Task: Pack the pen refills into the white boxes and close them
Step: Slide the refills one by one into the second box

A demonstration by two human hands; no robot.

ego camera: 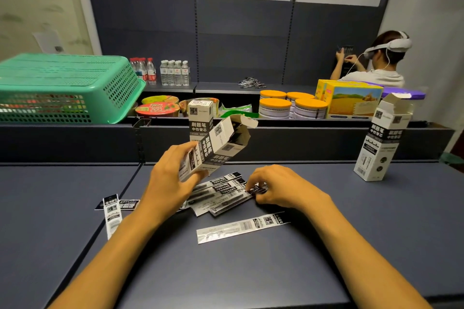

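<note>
Your hands at the refill pile

Your left hand [173,178] grips a tilted, open-flapped cardboard box [213,148] just above the pile of flat glossy refills [221,195]; your right hand [273,187] pinches the pile's right end.

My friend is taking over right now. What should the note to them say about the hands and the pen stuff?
Left hand: grips an open white box, tilted above the table.
Right hand: pinches the end of a refill packet in the pile.
Other things: loose packets lie near the front and at the left. A second box stands open at the right. A third box stands closed behind the held one.
Done: one box looks closed.
Left: load the packets, close both open boxes.
</note>
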